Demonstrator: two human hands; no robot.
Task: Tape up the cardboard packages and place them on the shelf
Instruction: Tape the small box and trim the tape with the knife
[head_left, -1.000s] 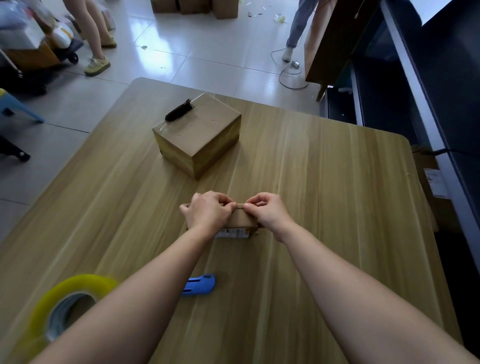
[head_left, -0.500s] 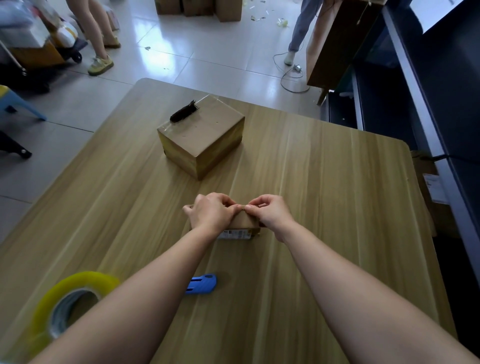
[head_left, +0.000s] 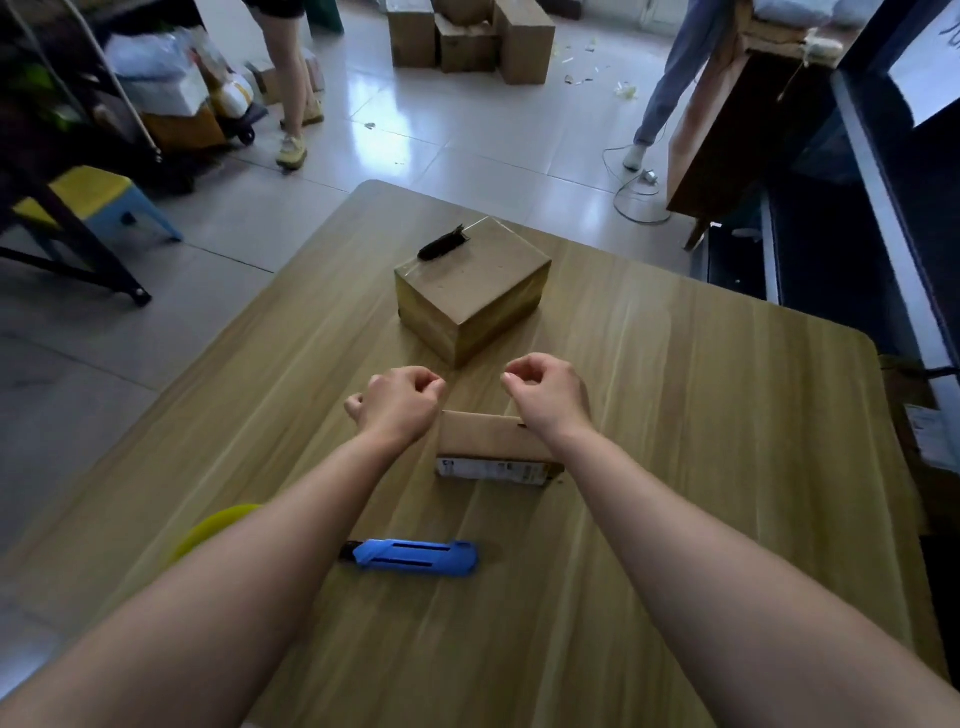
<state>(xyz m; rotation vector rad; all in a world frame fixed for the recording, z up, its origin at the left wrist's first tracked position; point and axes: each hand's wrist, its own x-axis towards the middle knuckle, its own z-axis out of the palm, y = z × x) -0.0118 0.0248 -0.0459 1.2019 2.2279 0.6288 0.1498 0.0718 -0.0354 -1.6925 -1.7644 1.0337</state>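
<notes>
We're over the middle of the surface (head_left: 701, 415), and both hands hover just above the small package (head_left: 493, 444), which lies flat with its labelled side facing the near edge. The left hand (head_left: 400, 402) is curled into a loose fist, thumb against fingertips, off the package's left end and touching nothing. The right hand (head_left: 548, 395) is curled the same way over the package's far right corner. Whether its wrist brushes the cardboard, we can't tell. The two fists are apart and we make out no tape in either.

The layout looks made for sealing. The tape roll (head_left: 218, 522) sits toward the near left corner, half hidden behind the left forearm, and the blue knife (head_left: 415, 557) lies beside it, so both are within easy reach. The larger package (head_left: 472, 291) is parked toward the far edge with a black object (head_left: 441, 243) on top. What looks like the shelf (head_left: 883, 208) stands beyond the right edge.
</notes>
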